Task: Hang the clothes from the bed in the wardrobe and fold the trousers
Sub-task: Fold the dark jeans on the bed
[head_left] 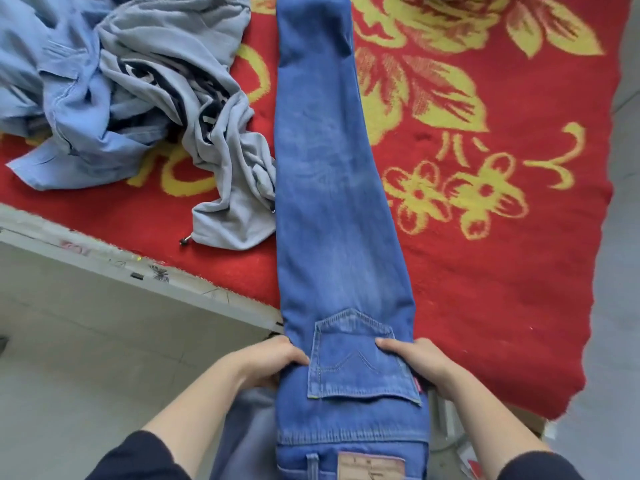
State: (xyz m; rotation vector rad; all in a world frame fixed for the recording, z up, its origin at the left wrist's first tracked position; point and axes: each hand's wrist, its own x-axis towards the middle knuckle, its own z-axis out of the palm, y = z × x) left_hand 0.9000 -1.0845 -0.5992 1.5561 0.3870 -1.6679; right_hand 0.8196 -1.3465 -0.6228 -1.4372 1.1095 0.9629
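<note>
Grey-blue clothes pile [121, 81]: lay crumpled on the bed [519, 271], a fold touching the trousers [332, 202]; likely snag.
Left hand [273, 362]: gripped the seat's left edge.
Blue trousers: legs lay stacked along the bed, waistband overhanging; slippage risk if released.
Right hand [412, 362]: gripped the pocket-side edge.

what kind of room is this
Probably a bedroom: a red floral blanket spread over a bed, blue jeans laid along it, gripped by the left hand and right hand, and a heap of pale blue clothes beside them.
</note>
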